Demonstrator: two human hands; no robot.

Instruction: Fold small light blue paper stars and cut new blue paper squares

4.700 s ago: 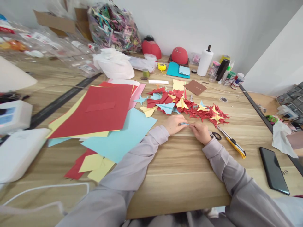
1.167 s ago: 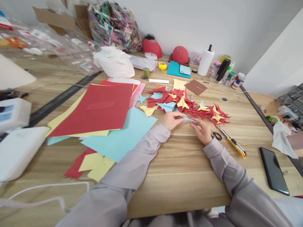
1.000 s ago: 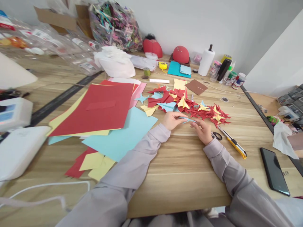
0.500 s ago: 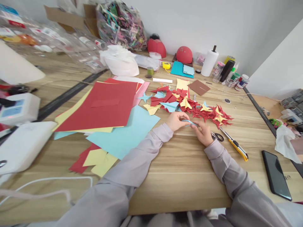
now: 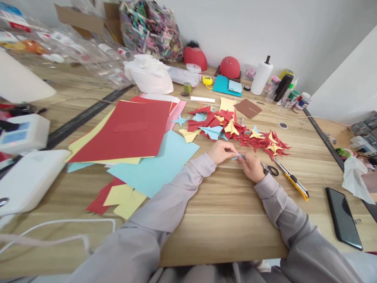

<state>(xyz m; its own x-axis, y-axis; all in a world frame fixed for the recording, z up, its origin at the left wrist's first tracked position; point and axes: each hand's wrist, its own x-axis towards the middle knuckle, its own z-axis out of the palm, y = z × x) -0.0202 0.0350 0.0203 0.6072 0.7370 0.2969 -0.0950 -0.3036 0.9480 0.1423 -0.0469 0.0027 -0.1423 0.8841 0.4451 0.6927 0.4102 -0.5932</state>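
Note:
A small piece of folded light-blue paper (image 5: 239,156) is pinched between my two hands above the wooden table. My left hand (image 5: 221,152) grips its left end with thumb and forefinger. On the other side, the fingers of my right hand (image 5: 252,165) are closed on it and hide much of it. Just beyond my hands lies a heap of red folded paper pieces (image 5: 249,138), mixed with yellow and blue ones. Scissors (image 5: 271,169) rest beside my right wrist, partly covered by it. A yellow utility knife (image 5: 293,180) lies to their right.
Large red sheets (image 5: 132,137) and light-blue sheets (image 5: 159,169) are stacked at left, near yellow cut pieces (image 5: 123,198). A black phone (image 5: 344,218) lies at right. Along the back stand a bag of scraps (image 5: 151,31), red domes (image 5: 229,67) and bottles (image 5: 302,103). Another person's hand (image 5: 369,182) shows at the right edge.
My fingers have drawn closer together around the blue paper, and less of it shows. My right hand has turned slightly. The things on the table have stayed put.

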